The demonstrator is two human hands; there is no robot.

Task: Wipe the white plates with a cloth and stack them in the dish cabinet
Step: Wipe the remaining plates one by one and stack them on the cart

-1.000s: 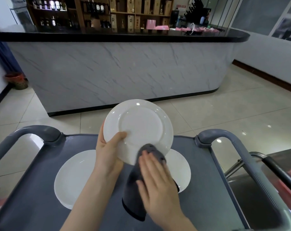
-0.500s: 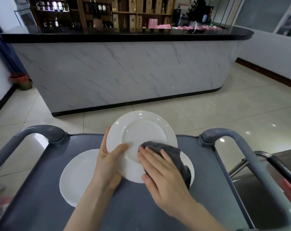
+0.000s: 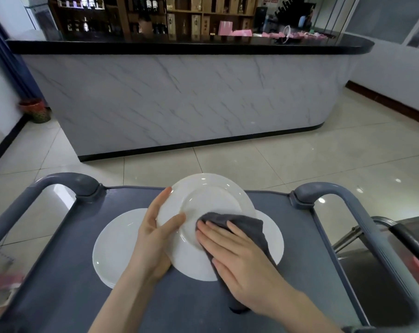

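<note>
The round white ceramic plate (image 3: 211,205), tilted over the grey plastic cart (image 3: 59,296), is mid-wipe, with the left grip (image 3: 155,236) clasping its rim and the right grip (image 3: 239,255) pressing the dark grey cloth (image 3: 242,223) onto it flat-fingered, while a second white plate (image 3: 114,246) and a third white plate (image 3: 274,239) lie below, so stacking seems unstarted.

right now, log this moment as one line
phase: wiping | left hand: grips held plate by rim | right hand: flat, presses grey cloth on held plate | left plate, right plate: lying on cart
</note>
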